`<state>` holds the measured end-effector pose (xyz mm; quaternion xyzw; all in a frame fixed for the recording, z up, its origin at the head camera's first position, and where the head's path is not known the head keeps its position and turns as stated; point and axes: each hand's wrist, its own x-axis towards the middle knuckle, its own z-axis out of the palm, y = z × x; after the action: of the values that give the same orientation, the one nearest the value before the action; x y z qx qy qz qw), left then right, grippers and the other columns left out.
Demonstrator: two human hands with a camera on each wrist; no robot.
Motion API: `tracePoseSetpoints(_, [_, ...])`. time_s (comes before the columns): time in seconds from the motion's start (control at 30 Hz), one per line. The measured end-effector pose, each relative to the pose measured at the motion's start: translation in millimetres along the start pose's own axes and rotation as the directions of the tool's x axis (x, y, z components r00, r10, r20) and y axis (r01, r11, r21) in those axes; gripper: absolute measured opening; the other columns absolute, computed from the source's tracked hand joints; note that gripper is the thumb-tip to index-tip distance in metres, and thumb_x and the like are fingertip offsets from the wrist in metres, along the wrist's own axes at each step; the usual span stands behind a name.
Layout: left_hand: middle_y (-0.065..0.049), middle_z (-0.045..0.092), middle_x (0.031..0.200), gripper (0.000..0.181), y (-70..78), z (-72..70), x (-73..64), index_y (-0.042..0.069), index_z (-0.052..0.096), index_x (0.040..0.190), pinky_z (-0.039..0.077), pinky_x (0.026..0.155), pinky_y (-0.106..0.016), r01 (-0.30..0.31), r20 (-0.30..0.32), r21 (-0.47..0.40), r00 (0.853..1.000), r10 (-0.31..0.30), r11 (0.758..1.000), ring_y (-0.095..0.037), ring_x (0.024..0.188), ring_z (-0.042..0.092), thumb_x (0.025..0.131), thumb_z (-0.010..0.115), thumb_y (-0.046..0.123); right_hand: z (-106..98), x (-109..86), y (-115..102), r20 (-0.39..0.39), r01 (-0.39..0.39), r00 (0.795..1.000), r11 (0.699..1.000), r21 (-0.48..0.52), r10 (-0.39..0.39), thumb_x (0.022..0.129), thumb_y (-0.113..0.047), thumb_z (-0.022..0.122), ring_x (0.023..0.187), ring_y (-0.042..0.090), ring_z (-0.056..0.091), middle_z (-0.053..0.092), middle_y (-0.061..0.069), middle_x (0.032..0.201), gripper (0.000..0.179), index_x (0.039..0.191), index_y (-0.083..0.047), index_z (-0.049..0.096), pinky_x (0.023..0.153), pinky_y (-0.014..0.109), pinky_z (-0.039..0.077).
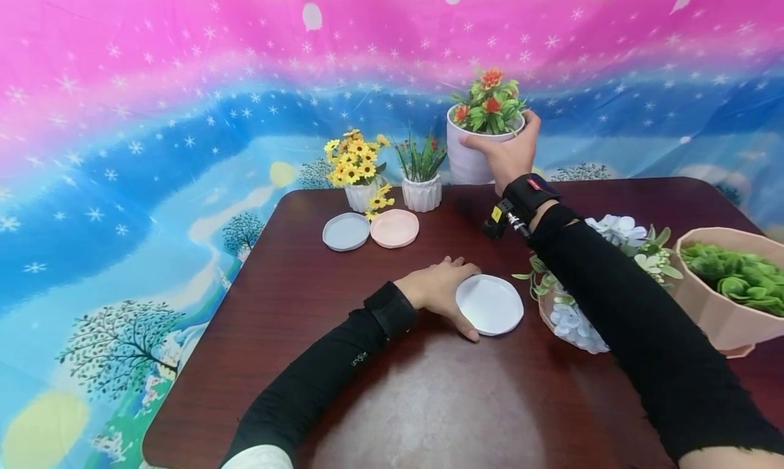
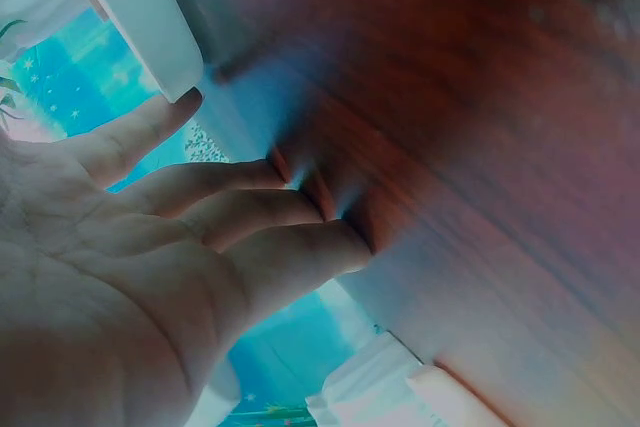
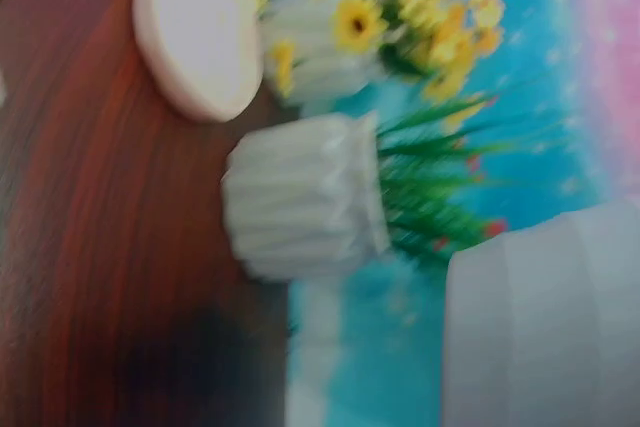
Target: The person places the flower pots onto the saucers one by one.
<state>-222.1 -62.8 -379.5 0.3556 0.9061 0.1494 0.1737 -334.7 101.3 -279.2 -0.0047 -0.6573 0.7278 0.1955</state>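
Observation:
My right hand point(image 1: 514, 149) grips a white flowerpot point(image 1: 468, 157) by its rim, with the thumb on the near side. Orange-red flowers and green leaves point(image 1: 490, 105) fill it. The pot is raised off the table at the back; its pale ribbed wall point(image 3: 550, 317) shows in the right wrist view. My left hand point(image 1: 441, 288) lies at the left side of a white saucer point(image 1: 490, 305), thumb and fingers spread along its edge. In the left wrist view, the fingers point(image 2: 280, 257) are fairly straight, with one fingertip at the saucer's edge point(image 2: 150, 27).
Grey point(image 1: 346, 232) and pink point(image 1: 395, 229) saucers sit at the back left, before a yellow-flowered pot point(image 1: 361, 197) and a ribbed white grass pot point(image 1: 422, 193). Pale blue flowers point(image 1: 576, 326) stand under my right forearm. A beige pot point(image 1: 710, 305) with green leaves is at right.

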Motion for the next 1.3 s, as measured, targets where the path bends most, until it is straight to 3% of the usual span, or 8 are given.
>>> tracePoseSetpoints(0.23, [-0.013, 0.048, 0.163, 0.108, 0.2, -2.5, -3.6, 0.014, 0.048, 0.157, 0.033, 0.124, -0.054, -0.004, -0.009, -0.028, 1.000, 0.003, 1.000, -0.041, 0.157, 0.033, 0.071, 0.098, 0.054, -1, -16.1, -35, 0.053, 0.080, 0.995, 0.990, 0.115, -0.087, 0.075, -0.006, 0.095, 0.142, 0.021, 0.047, 0.041, 0.004, 0.157, 0.105, 0.156, -0.016, 0.030, 0.115, 0.035, 0.042])
tracePoseSetpoints(0.4, [-0.014, 0.047, 0.163, 0.107, -0.5, -1.7, -3.8, 0.016, 0.049, 0.156, 0.034, 0.123, -0.054, 0.003, -0.009, -0.038, 1.000, -0.003, 0.999, -0.042, 0.156, 0.033, 0.070, 0.098, 0.055, -5, -36.0, -54, 0.101, 0.095, 0.988, 0.978, 0.184, -0.115, 0.073, 0.001, 0.094, 0.140, 0.023, 0.049, 0.042, 0.006, 0.155, 0.101, 0.152, -0.013, 0.032, 0.114, 0.035, 0.044])
tracePoseSetpoints(0.57, [-0.013, 0.046, 0.165, 0.107, 0.7, 0.3, -3.9, 0.017, 0.049, 0.157, 0.034, 0.123, -0.058, 0.014, -0.008, -0.047, 1.000, -0.014, 0.999, -0.043, 0.157, 0.031, 0.070, 0.098, 0.056, -16, -65.1, -67, 0.168, 0.063, 0.982, 0.985, 0.161, -0.090, 0.077, 0.000, 0.092, 0.139, 0.023, 0.048, 0.040, 0.006, 0.154, 0.098, 0.152, -0.013, 0.029, 0.115, 0.038, 0.042])
tracePoseSetpoints(0.83, [-0.014, 0.050, 0.156, 0.105, 2.9, 1.8, -4.9, 0.020, 0.050, 0.154, 0.045, 0.110, -0.052, 0.003, -0.019, -0.018, 1.000, -0.004, 1.000, -0.039, 0.145, 0.042, 0.069, 0.097, 0.059, -32, -116.6, -87, 0.304, 0.060, 0.943, 0.969, 0.238, -0.133, 0.083, 0.011, 0.083, 0.139, 0.029, 0.051, 0.044, 0.010, 0.155, 0.086, 0.148, -0.012, 0.032, 0.115, 0.041, 0.045])
tracePoseSetpoints(0.97, [-0.012, 0.052, 0.151, 0.105, 1.3, 2.4, -3.5, 0.019, 0.049, 0.154, 0.045, 0.110, -0.052, -0.003, -0.011, -0.021, 1.000, 0.003, 1.000, -0.038, 0.142, 0.043, 0.070, 0.096, 0.060, -44, -142.2, -92, 0.348, 0.037, 0.930, 0.972, 0.234, -0.119, 0.084, 0.014, 0.079, 0.141, 0.030, 0.049, 0.041, 0.011, 0.156, 0.082, 0.146, -0.012, 0.032, 0.112, 0.037, 0.048])
tracePoseSetpoints(1.13, [-0.006, 0.048, 0.153, 0.107, -0.6, 1.4, -5.0, 0.021, 0.047, 0.158, 0.040, 0.116, -0.054, 0.005, -0.002, -0.114, 1.000, -0.005, 0.993, -0.031, 0.144, 0.038, 0.070, 0.098, 0.056, -60, -165.3, -90, 0.388, 0.008, 0.917, 0.977, 0.214, -0.093, 0.086, 0.017, 0.076, 0.141, 0.030, 0.048, 0.039, 0.012, 0.158, 0.082, 0.147, -0.013, 0.030, 0.108, 0.033, 0.051])
tracePoseSetpoints(1.3, [0.002, 0.035, 0.160, 0.118, -1.4, 2.3, -6.6, 0.026, 0.035, 0.164, 0.028, 0.123, -0.056, -0.060, -0.057, -0.282, 0.997, 0.046, 0.958, -0.019, 0.146, 0.028, 0.068, 0.103, 0.042, -75, -177.7, -84, 0.385, 0.002, 0.921, 0.986, 0.164, -0.066, 0.084, 0.017, 0.079, 0.139, 0.029, 0.050, 0.040, 0.010, 0.157, 0.087, 0.149, -0.015, 0.031, 0.104, 0.029, 0.053])
